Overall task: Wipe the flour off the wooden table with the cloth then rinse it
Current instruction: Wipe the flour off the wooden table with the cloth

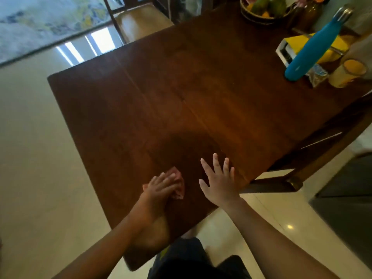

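The dark wooden table [181, 87] fills the middle of the head view. Near its front edge my left hand [161, 187] presses flat on a pink cloth [179, 186], which shows past my fingertips. Beside it to the right, my right hand [218, 178] rests on the tabletop with fingers spread and nothing in it. The frame is blurred and I can make out no flour on the wood. A darker, damp-looking patch lies just beyond both hands.
At the far right of the table stand a teal bottle [314, 47], a yellow box [298, 45], a glass of orange drink [348, 73] and a fruit bowl [263, 9]. A wooden chair [314, 158] sits at the right side. Pale floor tiles surround the table.
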Demonstrator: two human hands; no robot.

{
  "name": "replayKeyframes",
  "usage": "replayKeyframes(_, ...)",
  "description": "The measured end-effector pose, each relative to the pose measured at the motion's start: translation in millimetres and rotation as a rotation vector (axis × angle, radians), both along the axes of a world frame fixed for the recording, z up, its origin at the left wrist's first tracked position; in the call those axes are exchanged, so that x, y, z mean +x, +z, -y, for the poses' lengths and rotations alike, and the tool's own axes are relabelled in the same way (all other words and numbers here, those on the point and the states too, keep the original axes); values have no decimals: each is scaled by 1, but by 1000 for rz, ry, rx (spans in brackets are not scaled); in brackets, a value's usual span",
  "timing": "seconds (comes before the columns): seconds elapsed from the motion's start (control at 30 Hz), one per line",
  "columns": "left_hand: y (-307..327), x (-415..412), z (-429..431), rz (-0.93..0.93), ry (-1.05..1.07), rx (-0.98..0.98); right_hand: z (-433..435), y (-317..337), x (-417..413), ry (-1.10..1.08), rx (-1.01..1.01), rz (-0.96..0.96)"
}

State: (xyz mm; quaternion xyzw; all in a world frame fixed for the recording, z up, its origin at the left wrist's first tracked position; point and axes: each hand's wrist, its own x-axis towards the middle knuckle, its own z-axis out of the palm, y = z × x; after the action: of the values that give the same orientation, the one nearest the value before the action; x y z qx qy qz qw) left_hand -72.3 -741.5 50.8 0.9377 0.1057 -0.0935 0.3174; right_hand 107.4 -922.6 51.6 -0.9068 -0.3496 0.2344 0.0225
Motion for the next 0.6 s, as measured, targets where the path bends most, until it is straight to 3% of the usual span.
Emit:
replayKeyframes(0.07,9,-26,21,-26,-83,-57,13,-6,-17,34,75,11)
replayKeyframes(0.27,11,-74,21,-71,-172,56,52,-23,-64,74,171,99)
replayKeyframes(0.33,10,-84,1,-9,6,17,54,-19,-82,98,145,63)
replayKeyframes(0.4,8,-92,-13,29,329,4,53,-14,-99,124,114,17)
replayKeyframes(0.47,8,-92,-8,-51,486,65,49,-8,-114,120,105,-38)
replayKeyframes(0.53,8,-89,9,-133,415,110,42,-6,-128,104,93,-65)
replayKeyframes(0.6,13,-95,29,-225,180,172,36,-4,-141,79,93,-69)
